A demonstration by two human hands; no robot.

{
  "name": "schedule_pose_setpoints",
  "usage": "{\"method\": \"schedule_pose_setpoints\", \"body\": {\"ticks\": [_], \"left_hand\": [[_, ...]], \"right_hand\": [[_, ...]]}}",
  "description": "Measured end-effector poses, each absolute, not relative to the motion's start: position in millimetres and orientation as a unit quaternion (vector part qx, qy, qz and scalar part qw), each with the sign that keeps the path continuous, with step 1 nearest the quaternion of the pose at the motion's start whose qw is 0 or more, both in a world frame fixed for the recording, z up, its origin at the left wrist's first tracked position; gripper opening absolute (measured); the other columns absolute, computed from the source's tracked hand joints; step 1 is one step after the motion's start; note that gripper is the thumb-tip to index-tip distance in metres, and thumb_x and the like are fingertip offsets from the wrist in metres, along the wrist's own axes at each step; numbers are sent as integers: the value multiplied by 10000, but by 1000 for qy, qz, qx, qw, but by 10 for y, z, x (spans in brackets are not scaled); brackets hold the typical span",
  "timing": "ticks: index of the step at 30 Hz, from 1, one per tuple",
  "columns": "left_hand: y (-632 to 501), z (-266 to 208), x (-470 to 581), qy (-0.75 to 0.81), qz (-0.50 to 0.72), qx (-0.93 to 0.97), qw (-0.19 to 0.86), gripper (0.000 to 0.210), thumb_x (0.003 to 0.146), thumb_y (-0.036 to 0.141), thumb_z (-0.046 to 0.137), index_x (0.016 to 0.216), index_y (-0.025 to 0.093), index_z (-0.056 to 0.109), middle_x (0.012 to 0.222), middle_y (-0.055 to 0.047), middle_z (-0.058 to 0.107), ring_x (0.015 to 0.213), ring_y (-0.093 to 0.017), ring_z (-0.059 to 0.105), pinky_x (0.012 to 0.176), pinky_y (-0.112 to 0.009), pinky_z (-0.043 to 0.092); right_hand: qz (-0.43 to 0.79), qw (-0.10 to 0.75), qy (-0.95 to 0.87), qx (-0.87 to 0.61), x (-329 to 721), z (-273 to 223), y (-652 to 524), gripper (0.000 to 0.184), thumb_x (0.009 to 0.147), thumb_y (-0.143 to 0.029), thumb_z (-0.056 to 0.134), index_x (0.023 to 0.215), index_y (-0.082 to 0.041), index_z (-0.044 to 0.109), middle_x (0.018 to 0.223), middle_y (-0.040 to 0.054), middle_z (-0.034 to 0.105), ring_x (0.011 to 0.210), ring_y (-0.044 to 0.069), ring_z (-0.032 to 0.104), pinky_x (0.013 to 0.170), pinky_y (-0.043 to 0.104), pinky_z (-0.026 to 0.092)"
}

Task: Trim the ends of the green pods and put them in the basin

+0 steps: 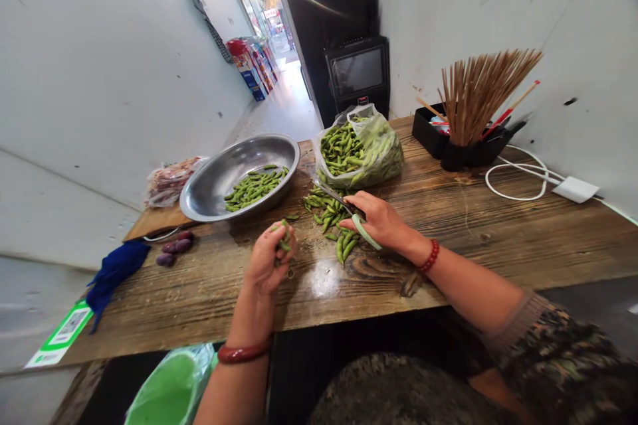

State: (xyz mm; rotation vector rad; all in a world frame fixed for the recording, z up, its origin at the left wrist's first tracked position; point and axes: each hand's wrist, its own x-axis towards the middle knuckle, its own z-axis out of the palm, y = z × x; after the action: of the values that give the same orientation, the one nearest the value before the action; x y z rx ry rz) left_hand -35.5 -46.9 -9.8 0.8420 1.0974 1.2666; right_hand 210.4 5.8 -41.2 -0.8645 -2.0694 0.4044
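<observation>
My left hand (269, 255) is closed around a few green edamame pods (284, 239), held above the wooden table in front of the metal basin. A pair of scissors (366, 231) with pale green handles is gripped in my right hand (381, 218), blades pointing away to the upper left. Under and beside the scissors lies a loose heap of edamame pods (329, 212). Behind it stands a clear plastic bag (389, 153) full of more pods. The wide metal basin (207, 189) at the left holds a layer of pods on its bottom.
A black holder (453, 156) with many thin sticks stands at the back right, near a white adapter (575, 190) and cable. Small purple-red items (174, 247) and a blue cloth (117, 272) lie left. A green bin (167, 388) sits below the table's front edge.
</observation>
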Motion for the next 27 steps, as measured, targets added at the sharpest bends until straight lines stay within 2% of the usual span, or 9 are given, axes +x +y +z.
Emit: {"method": "schedule_pose_setpoints", "body": {"ticks": [4,7,11,14,17,19,23,27], "left_hand": [[-394,-30,-593,379,630,262,625,137,694,170,643,788,133,551,761,-1,565,442,-7,368,351,-111,246],[-331,-3,-634,378,635,278,614,179,711,201,658,860,163,566,648,51,504,407,-19,354,349,-122,252],[-208,-1,-644,467,568,359,575,245,705,278,720,703,177,496,528,94,392,362,-26,287,345,-142,194],[-79,-51,-694,596,480,453,457,230,664,325,738,727,179,572,530,76,435,394,-59,344,368,-172,206],[59,-123,-741,677,359,585,264,147,639,271,725,732,169,677,511,45,483,443,-98,387,441,-217,272],[138,-163,-745,688,269,652,173,89,643,226,703,721,185,704,542,10,557,512,-142,467,515,-247,325],[253,-204,-712,690,191,687,127,101,636,171,683,718,226,702,695,-43,671,703,-218,581,610,-271,370],[338,-225,-691,689,205,680,143,73,621,154,692,640,216,657,643,-42,637,664,-205,561,575,-260,346]], "right_hand": [[169,415,-826,-343,2100,-426,57,400,847,-382,662,1178,-180,560,972,77,594,847,198,588,754,321,487],[171,413,-826,-345,2094,-437,55,401,841,-382,669,1169,-177,564,973,77,599,841,199,592,756,321,491],[170,407,-826,-351,2092,-422,41,395,835,-373,678,1148,-156,576,950,75,598,810,193,588,728,314,490],[177,407,-825,-350,2091,-401,28,385,835,-351,681,1155,-163,577,953,74,599,796,186,583,715,312,488],[181,411,-823,-346,2087,-390,22,384,829,-338,689,1157,-172,580,955,74,601,796,185,582,719,313,489],[183,410,-824,-346,2085,-386,20,384,829,-339,689,1154,-167,581,955,76,601,799,186,583,725,315,490],[190,410,-822,-347,2088,-372,18,381,823,-341,694,1150,-173,590,955,75,601,792,184,583,724,313,491],[190,409,-821,-350,2095,-343,12,370,820,-334,697,1141,-180,598,950,69,600,771,176,575,718,310,489]]}}
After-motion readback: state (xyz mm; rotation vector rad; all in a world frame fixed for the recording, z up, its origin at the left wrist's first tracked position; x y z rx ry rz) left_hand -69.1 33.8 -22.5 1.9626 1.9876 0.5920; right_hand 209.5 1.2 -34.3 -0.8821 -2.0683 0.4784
